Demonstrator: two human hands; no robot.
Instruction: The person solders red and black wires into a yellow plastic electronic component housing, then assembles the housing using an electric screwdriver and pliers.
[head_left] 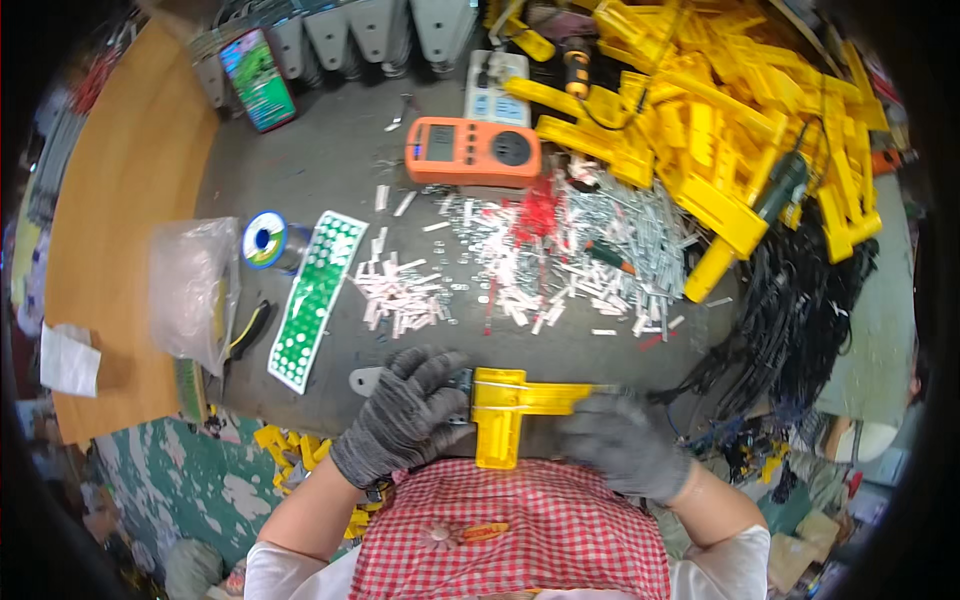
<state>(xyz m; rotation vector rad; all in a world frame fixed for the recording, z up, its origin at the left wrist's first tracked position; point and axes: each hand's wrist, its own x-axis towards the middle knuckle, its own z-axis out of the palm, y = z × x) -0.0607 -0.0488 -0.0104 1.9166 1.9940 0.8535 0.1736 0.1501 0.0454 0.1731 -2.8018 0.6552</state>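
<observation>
A yellow T-shaped plastic housing (pixel 500 416) lies at the near edge of the bench, in front of my apron. Thin pale lines, perhaps wires, run along its stem. Grey knit gloves cover both hands. My left hand (pixel 405 415) is closed over a grey metal bracket (pixel 365 380), whose rounded, holed end sticks out to the left; the fingertips reach the housing's left side. At the tip of the housing's stem is my right hand (pixel 625 445), smeared by motion, so its grip cannot be made out.
Beyond my hands lie heaps of white strips (pixel 402 295) and metal screws (pixel 650 250). An orange meter (pixel 473 152) stands behind them. Yellow housings (pixel 720 110) and black cables (pixel 790 310) pile up at right. At left are a green dotted sheet (pixel 318 300), solder spool (pixel 268 241) and plastic bag (pixel 190 290).
</observation>
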